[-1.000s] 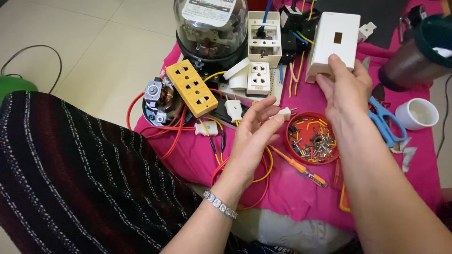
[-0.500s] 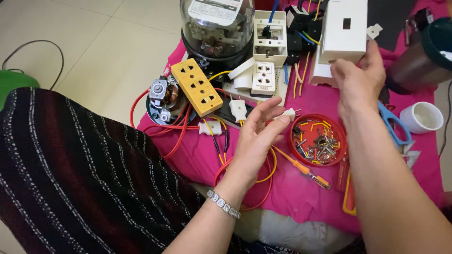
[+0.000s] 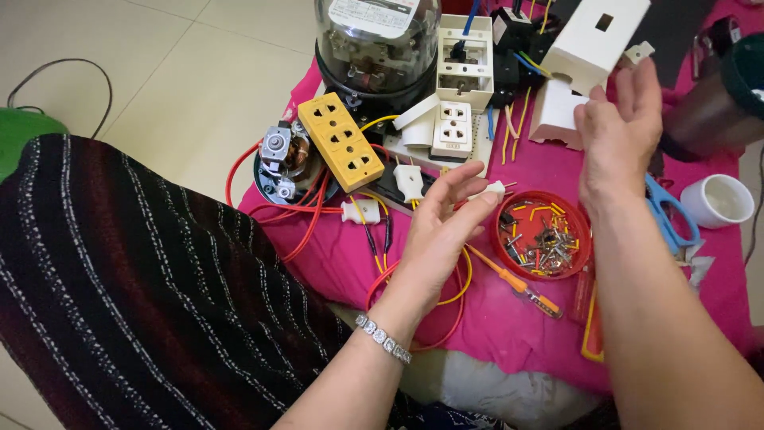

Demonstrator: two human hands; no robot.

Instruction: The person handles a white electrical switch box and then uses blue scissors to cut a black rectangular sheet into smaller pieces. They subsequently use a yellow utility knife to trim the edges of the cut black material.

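- The left hand [image 3: 434, 239] is in the middle, palm up, with its fingers curled in part way. Its grip pinches a small white plug piece [image 3: 495, 189] between the thumb and fingertips, and two little metal pins stick out of the piece to the right.
- The right hand [image 3: 617, 135] is up in the air on the far right. Its fingers are spread loose and hold nothing (the grip is wide open).
- Just past the right hand's fingertips sits a white box cover [image 3: 593, 40] with a small slot in it, tilted on the far side; I cannot tell if a finger touches it.
- Right next to the plug piece, on the right, is a round red dish [image 3: 543, 236] full of screws and bits of wire.
- An orange screwdriver [image 3: 517, 283] lies near the dish, on the near side.
- A yellow socket block [image 3: 345, 141] lies to the left, with red wires [image 3: 306, 215] looping near it.
- A white socket [image 3: 451, 127] sits in the far middle, in front of a big glass-domed meter [image 3: 374, 44].
- Blue scissors [image 3: 668, 215] and a white cup [image 3: 720, 201] are on the right.
- All of it rests on a pink cloth [image 3: 509, 334].
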